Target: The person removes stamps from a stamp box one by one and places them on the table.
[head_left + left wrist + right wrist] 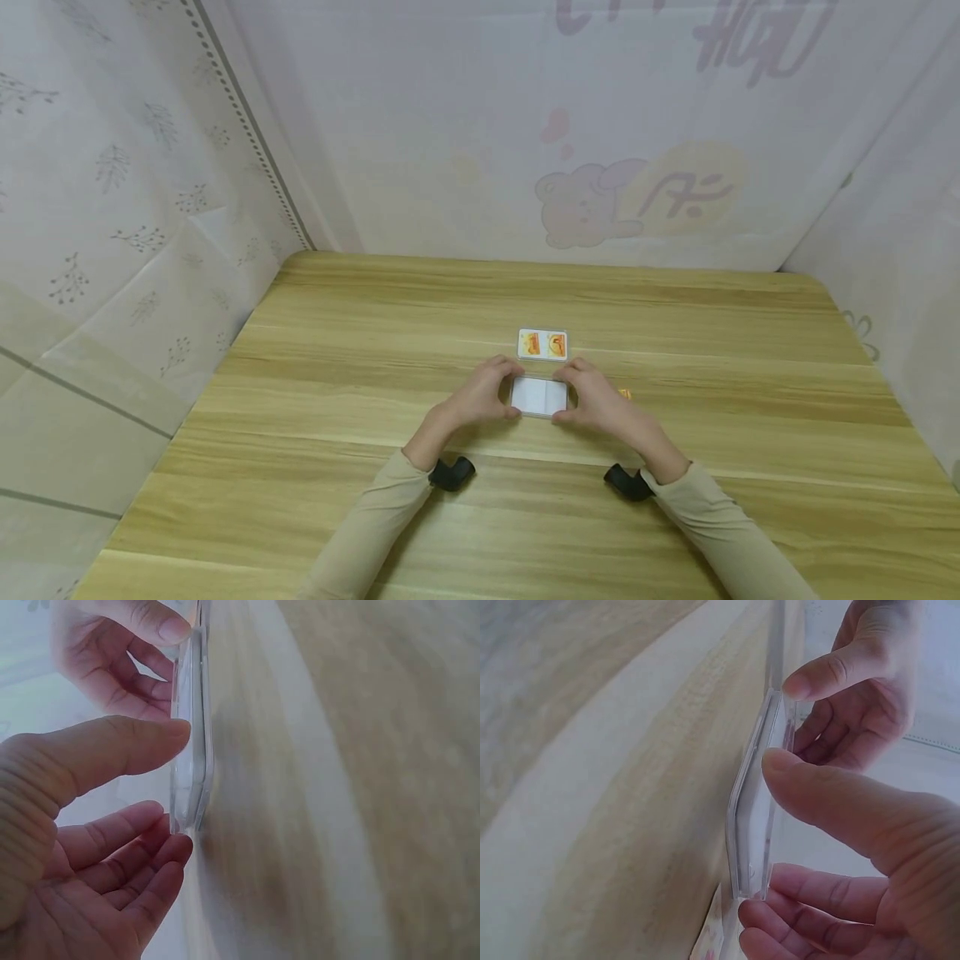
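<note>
Head view, just right of centre and below it: the left hand [480, 398] pinched the left end of a clear case [538, 396] with a white inside, its thumb at the near corner and its fingers at the far one. The case lay roughly flat between the two hands; whether it touched the bench [360, 350] or sat just above, I couldn't tell. A card [543, 343] with two orange pictures lay just above it in the frame. The right hand [600, 404] mirrored the left, pinching the right end, and an orange-printed piece [625, 393] peeped out just to its right. To my eye, a light, matched grip suited this best: both ends level, thumbs off the middle, the squeeze shared evenly against tilting, and no brushing of that piece.
</note>
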Tool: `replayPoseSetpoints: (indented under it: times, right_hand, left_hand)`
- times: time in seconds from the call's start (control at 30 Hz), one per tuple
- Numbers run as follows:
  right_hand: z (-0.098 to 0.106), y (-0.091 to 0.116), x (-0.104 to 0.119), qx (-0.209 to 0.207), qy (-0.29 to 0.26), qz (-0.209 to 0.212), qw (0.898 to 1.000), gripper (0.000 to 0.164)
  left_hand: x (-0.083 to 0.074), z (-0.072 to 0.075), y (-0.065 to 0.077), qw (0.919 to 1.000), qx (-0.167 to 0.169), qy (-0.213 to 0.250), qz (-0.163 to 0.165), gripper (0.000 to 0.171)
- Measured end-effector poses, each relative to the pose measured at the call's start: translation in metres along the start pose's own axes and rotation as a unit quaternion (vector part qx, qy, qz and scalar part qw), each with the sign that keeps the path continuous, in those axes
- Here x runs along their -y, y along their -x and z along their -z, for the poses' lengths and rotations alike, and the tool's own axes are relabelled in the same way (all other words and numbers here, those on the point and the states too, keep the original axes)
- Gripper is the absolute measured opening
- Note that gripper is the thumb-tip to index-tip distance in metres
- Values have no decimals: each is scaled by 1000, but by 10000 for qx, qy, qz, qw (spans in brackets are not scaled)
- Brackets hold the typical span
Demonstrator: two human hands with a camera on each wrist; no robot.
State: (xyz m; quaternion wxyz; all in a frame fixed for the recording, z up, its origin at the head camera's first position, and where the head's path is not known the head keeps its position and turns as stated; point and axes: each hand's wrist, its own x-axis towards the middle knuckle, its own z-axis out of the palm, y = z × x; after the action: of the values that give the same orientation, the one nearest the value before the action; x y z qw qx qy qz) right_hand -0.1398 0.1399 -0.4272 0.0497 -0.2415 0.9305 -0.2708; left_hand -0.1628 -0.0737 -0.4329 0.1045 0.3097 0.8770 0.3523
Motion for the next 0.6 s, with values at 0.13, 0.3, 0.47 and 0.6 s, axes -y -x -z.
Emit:
replayPoseSetpoints:
  times: [0.13, 0.3, 0.47, 0.6]
  right_hand:
    - [0, -1, -1, 37, -13, -15, 10000, 53]
    - [1, -1, 0, 78, -67, -23, 9999, 53]
    - [1, -2, 2, 108, -73, -79, 9999, 52]
    - [1, -2, 3, 129, -49, -129, 9998, 53]
  left_hand:
    - [1, -1, -1, 10000, 30, -56, 17, 55]
    - [2, -2, -2, 10000, 48, -49, 6, 56]
    - [2, -1, -2, 10000, 79, -59, -15, 55]
    - [2, -2, -3, 9999, 111, -50, 15, 55]
